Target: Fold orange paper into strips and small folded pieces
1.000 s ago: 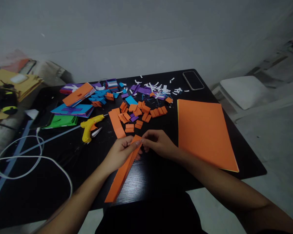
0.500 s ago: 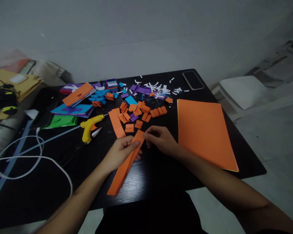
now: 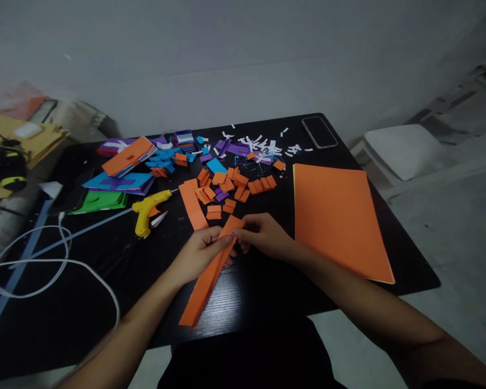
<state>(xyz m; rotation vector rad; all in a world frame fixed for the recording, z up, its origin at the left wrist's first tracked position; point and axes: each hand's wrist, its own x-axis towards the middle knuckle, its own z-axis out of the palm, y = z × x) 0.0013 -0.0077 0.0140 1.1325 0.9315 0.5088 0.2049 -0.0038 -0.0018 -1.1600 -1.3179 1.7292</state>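
A long folded strip of orange paper (image 3: 206, 286) slants across the table's front, its far end raised between my hands. My left hand (image 3: 200, 254) is closed round it, thumb on top and fingers underneath. At the far right corner of the strip, my right hand (image 3: 267, 236) pinches the edge between thumb and forefinger. Another orange paper strip (image 3: 192, 204) lies just beyond my left hand. Several small folded orange paper pieces (image 3: 227, 185) are spread past my fingertips.
A yellow glue gun (image 3: 146, 210) and scissors lie left. Orange sheets (image 3: 338, 216) are stacked right, a phone (image 3: 319, 132) behind them. White paper scraps (image 3: 263, 146) litter the back. Folded coloured papers (image 3: 119, 181) sit back left; a white cable (image 3: 81, 263) loops at left.
My right thumb has moved onto the strip's far end, and the right fingers now grip it more closely. That end has tilted slightly. My left hand keeps its hold.
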